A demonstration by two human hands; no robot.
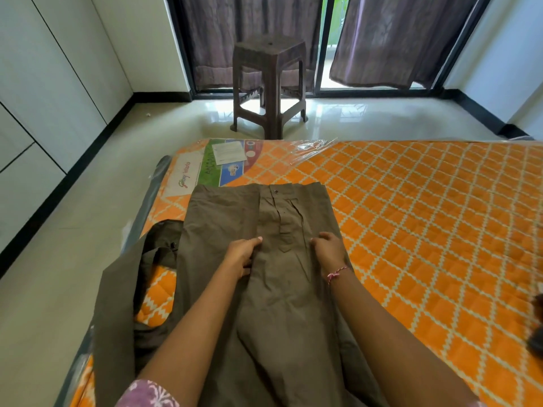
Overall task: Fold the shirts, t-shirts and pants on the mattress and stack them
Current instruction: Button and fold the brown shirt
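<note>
Two forearms reached toward 12 o'clock over the pants [266,289], which lay lengthwise on the mattress [426,230], waistband far, legs near. The left hand [242,255] pinched a fabric fold beside the fly; the right hand [329,249] rested on the cloth, fingers curled. A stool [269,83] stood beyond.

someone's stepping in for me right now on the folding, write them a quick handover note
Left hand: grips a pinch of cloth at the crotch of the olive pants.
Right hand: fingers curled on the pants just right of the fly.
Pants lie front up on the orange mattress, waistband away from you; another dark olive garment lies bunched at their left.
Done: pants spread out, no folded stack in view.
Left: fold the pants, fold the other garment, stack.
</note>
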